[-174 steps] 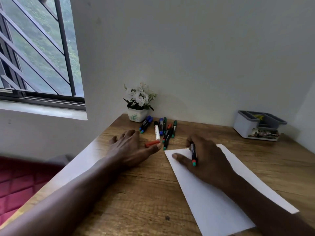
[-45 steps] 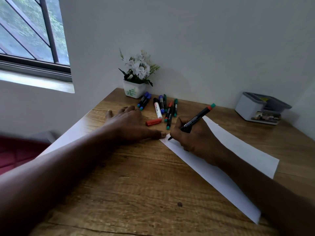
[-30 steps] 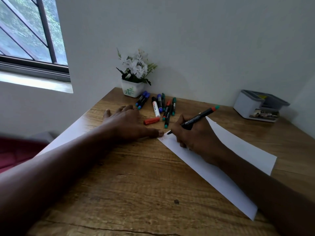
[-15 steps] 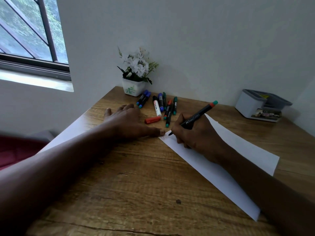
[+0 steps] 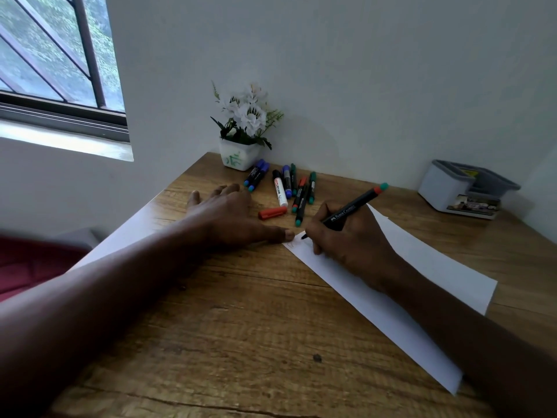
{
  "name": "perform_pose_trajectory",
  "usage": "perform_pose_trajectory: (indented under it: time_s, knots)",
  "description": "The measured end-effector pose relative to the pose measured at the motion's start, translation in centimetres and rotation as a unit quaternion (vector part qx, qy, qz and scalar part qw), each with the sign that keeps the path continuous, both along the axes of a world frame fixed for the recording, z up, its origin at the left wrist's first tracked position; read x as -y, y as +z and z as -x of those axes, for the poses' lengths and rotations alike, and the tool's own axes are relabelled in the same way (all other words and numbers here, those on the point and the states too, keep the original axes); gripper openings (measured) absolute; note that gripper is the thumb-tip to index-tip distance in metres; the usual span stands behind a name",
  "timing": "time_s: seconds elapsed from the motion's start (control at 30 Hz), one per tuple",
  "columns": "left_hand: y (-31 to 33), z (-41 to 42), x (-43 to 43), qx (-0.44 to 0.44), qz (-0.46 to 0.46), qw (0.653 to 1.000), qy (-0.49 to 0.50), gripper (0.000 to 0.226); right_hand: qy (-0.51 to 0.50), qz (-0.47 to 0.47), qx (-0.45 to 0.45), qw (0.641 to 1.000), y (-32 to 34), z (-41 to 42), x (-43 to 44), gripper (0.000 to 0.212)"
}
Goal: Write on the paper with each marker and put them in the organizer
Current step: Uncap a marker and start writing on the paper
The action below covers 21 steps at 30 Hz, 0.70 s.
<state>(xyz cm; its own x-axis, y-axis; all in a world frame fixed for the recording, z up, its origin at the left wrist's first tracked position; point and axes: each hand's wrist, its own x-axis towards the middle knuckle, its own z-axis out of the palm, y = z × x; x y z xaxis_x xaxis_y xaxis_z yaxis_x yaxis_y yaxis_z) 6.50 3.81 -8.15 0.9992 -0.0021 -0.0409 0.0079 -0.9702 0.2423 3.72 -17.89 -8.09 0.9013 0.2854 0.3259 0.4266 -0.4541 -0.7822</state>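
Head view: the right hand [image 5: 346, 239] was closed in a writing grip on a black marker [image 5: 346, 211], tip down on the near-left corner of the paper [image 5: 422, 267], its long axis rising away to the right, capless red-and-teal end uppermost. The left hand [image 5: 232, 220] lay flat and released on the desk [image 5: 241, 327], thumb touching the paper's corner to pin it. A red cap [image 5: 272, 212] lay just beyond that thumb, nearer the left hand. The remaining markers [image 5: 289, 185] lay beside the flower pot [image 5: 238, 156]. The organizer [image 5: 464, 191] stood at the far right, well apart, on the right hand's side; judged, writing was under way and stowing not begun.
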Motion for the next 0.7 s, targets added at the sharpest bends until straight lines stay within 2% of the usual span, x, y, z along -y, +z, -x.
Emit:
perform_pose_trajectory:
  time_s: [0.07,0.17,0.37,0.53,0.7]
  knots:
    - [-0.03,-0.1,-0.01,0.002,0.0,1.0,0.0,0.131,-0.019,0.007,0.006,1.0,0.06,-0.03,-0.07,0.024]
    - [-0.07,-0.17,-0.03,0.002,0.001,1.0,0.001,0.133,-0.007,0.02,-0.004,1.0,0.23,0.05,-0.15,0.018]
    - [-0.14,-0.11,-0.1,-0.002,0.01,1.0,0.002,0.143,-0.042,0.032,-0.007,0.999,0.08,0.06,-0.34,0.027]
    - [-0.07,-0.23,-0.1,-0.008,0.011,1.0,0.001,0.146,-0.086,-0.033,-0.032,0.995,0.13,0.01,-0.23,0.024]
    - [-0.12,-0.41,-0.11,-0.011,0.009,1.0,-0.003,0.159,-0.07,-0.013,-0.041,0.997,0.28,0.12,-0.05,0.026]
